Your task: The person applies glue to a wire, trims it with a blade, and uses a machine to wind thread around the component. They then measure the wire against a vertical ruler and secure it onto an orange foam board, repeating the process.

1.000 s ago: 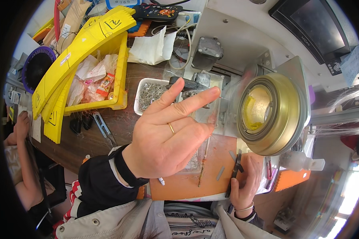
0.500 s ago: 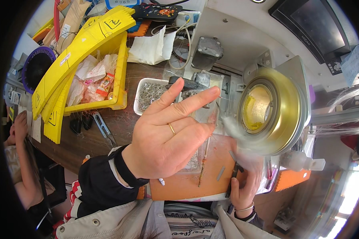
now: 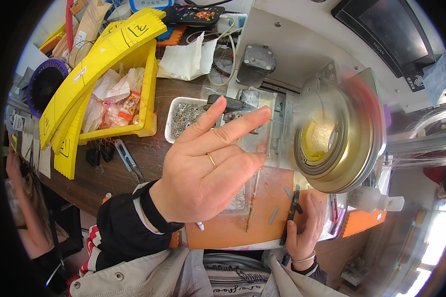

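My left hand (image 3: 203, 173) is raised over the bench, left of a round gold-coloured machine head (image 3: 349, 143). Its thumb and a bent finger press together near the metal fixture, while two other fingers stretch forward; anything in the pinch is too small to make out. Blur around the gold head shows a part of it turning. On the orange board (image 3: 218, 232) lies my right hand (image 3: 307, 225), its fingers stretched out and flat. Beside that thumb are black tweezers (image 3: 293, 213). A dark clamp-like fixture (image 3: 245, 101) stands just beyond my left fingertips.
A white tray of small metal pieces (image 3: 183, 116) sits left of the fixture. Farther left are a yellow bin (image 3: 146, 126), yellow curved strips (image 3: 96, 59) and a blue-handled cutter (image 3: 128, 157). A screen (image 3: 386, 32) hangs at upper right. Another person's arm (image 3: 27, 208) shows at far left.
The blur of the turning part has shifted from below-left of the gold head to its upper side, uncovering my right fingers. Both my hands stay almost still. The other person's arm has moved slightly.
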`<state>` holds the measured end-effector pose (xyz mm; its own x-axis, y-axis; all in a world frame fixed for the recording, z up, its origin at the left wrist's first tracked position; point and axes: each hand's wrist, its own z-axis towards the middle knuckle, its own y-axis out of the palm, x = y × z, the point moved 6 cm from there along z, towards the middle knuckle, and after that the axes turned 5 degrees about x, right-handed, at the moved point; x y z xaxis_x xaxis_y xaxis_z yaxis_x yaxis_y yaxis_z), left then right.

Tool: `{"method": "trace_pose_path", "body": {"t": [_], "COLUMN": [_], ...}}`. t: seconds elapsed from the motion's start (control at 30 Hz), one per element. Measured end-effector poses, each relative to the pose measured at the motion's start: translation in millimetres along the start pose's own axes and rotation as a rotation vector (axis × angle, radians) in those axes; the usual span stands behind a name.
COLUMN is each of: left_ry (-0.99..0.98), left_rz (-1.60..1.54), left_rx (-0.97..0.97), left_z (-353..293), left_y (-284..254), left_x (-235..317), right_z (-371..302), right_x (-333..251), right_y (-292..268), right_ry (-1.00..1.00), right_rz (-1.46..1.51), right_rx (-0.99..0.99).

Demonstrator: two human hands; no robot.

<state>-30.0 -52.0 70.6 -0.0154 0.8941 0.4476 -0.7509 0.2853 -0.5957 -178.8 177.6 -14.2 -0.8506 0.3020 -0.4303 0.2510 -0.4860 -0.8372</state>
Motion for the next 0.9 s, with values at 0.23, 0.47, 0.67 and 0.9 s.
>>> {"method": "trace_pose_path", "body": {"t": [0.23,0.47,0.67,0.9], "left_ry": [0.028,0.026,0.031,0.099], "left_rz": [0.029,0.018,0.006,0.1], "left_rx": [-0.011,0.056,0.085,0.17], "left_z": [-0.8,0.4,-3.3,5.9], "left_y": [2.2,-2.0,3.1,1.7], "left_x": [-2.3,2.2,2.3,14.5], "right_z": [0.8,-2.7,8.5,44.8], "right_x": [1.2,-1.8,-48.1,-204.6], "right_y": [-1.9,-8.2,-52.1,-69.5], "right_ry": [0.02,-0.023,-0.114,-0.357], "right_rz": [-0.003,0.062,0.604,1.88], "right_rx": [0.005,0.106,-0.046,-0.702]}}
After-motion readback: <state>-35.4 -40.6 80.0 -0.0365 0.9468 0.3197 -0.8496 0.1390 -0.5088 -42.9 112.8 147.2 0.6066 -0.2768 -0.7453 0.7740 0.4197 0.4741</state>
